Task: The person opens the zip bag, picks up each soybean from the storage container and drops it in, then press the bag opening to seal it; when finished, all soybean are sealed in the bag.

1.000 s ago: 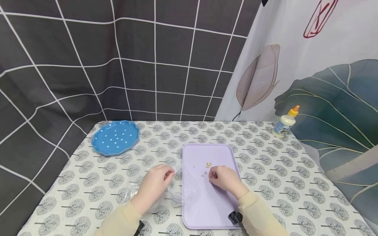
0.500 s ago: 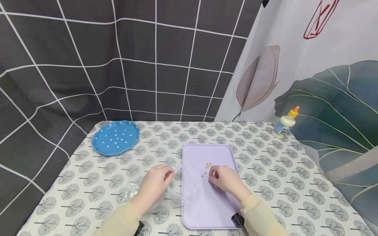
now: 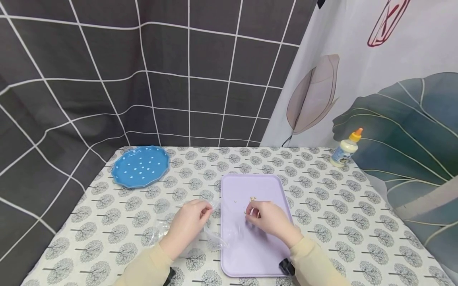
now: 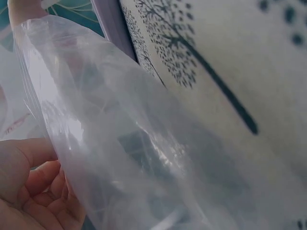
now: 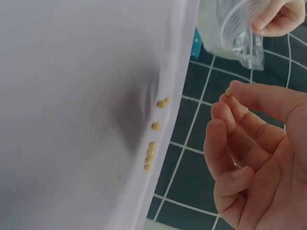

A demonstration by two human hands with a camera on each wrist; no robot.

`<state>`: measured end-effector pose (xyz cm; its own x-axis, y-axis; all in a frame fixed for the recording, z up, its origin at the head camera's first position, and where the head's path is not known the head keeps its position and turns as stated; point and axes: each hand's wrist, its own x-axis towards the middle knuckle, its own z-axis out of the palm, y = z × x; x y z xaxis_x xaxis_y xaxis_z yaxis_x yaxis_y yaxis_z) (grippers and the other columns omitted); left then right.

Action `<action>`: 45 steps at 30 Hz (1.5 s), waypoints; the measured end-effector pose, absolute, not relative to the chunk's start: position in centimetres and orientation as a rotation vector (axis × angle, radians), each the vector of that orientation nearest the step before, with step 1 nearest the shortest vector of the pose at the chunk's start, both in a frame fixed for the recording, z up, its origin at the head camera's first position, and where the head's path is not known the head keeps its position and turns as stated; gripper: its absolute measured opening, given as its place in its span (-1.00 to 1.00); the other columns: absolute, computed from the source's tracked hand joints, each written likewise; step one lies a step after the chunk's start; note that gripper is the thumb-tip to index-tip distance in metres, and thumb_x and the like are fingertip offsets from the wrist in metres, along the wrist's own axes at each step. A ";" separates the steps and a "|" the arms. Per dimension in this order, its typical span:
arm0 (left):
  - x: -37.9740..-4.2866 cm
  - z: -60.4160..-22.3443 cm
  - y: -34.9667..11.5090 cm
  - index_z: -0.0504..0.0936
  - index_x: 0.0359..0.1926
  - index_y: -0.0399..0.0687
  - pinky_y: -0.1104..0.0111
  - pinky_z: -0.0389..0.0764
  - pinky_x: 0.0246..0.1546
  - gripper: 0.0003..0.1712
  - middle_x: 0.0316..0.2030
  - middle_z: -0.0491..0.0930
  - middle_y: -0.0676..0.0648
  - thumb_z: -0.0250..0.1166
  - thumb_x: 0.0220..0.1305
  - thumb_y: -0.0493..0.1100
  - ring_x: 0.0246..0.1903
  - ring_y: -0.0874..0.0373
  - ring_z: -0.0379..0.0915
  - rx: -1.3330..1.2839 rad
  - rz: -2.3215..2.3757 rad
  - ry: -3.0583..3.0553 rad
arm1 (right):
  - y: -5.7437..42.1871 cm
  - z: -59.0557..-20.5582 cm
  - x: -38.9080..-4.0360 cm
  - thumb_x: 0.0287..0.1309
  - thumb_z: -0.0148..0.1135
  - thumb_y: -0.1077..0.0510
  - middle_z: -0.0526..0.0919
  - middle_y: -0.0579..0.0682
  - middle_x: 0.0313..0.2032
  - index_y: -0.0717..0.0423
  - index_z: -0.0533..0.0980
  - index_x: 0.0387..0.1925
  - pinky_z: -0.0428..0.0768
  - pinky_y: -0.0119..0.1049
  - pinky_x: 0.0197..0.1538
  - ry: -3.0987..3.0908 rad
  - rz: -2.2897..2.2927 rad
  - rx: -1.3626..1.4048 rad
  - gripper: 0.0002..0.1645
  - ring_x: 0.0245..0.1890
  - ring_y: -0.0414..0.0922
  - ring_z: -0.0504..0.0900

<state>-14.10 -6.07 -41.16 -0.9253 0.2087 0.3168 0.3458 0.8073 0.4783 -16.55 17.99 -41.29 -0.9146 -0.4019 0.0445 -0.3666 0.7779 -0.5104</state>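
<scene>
In the head view my left hand (image 3: 189, 220) pinches the edge of a clear plastic zip bag (image 4: 110, 105), which droops over the tablecloth and the tray's left edge. My right hand (image 3: 270, 220) is over the lilac tray (image 3: 247, 258). Between its thumb and index fingertip sits a small yellow bean (image 5: 229, 91), clear in the right wrist view. Several more beans (image 5: 150, 152) lie on the tray just beyond this hand; a single bean (image 3: 235, 201) lies apart to their left. Some are hidden behind the right hand in the head view.
A blue dotted plate (image 3: 140, 167) with a wavy rim stands at the table's back left. At the back right is a glue bottle (image 3: 344, 153) with an orange tip. A dark checked curtain (image 3: 161, 79) hangs behind the patterned tablecloth (image 3: 332, 222).
My right hand has shifted slightly left over the tray, its fingertips now where loose beans lay, and it pinches one bean. The left hand and the bag have hardly moved.
</scene>
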 end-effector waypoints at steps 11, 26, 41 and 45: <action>-14.3 -41.3 -5.8 0.66 -0.38 -0.06 0.49 0.62 -0.36 -0.94 -0.44 0.64 0.08 0.31 0.18 -0.18 -0.44 0.29 0.52 -0.454 -0.756 -2.699 | 17.4 -41.2 -16.3 0.06 0.34 0.11 0.47 -0.34 -0.59 -0.09 0.57 -0.41 0.44 -0.51 -0.51 2.819 -0.838 -0.891 -0.93 -0.58 -0.41 0.36; -14.2 -41.6 -6.0 0.67 -0.38 -0.02 0.48 0.62 -0.34 -0.96 -0.44 0.63 0.11 0.30 0.17 -0.18 -0.44 0.30 0.49 -0.448 -0.771 -2.707 | 17.6 -41.4 -16.4 0.01 0.37 0.11 0.49 -0.33 -0.57 -0.08 0.58 -0.38 0.44 -0.51 -0.50 2.814 -0.820 -0.862 -0.89 -0.57 -0.41 0.37; -14.3 -41.7 -6.1 0.65 -0.40 -0.02 0.46 0.62 -0.34 -0.95 -0.44 0.62 0.13 0.32 0.17 -0.16 -0.43 0.31 0.49 -0.411 -0.785 -2.725 | 18.2 -42.2 -17.7 0.02 0.36 0.18 0.50 -0.30 -0.60 -0.05 0.56 -0.40 0.44 -0.48 -0.52 2.831 -0.842 -0.731 -0.89 -0.60 -0.37 0.40; -14.3 -41.8 -6.3 0.65 -0.40 -0.02 0.47 0.61 -0.34 -0.93 -0.44 0.62 0.13 0.31 0.18 -0.15 -0.43 0.31 0.49 -0.412 -0.786 -2.726 | 18.5 -42.4 -18.2 0.03 0.36 0.18 0.51 -0.29 -0.60 -0.07 0.56 -0.42 0.45 -0.47 -0.52 2.826 -0.862 -0.678 -0.89 -0.61 -0.34 0.42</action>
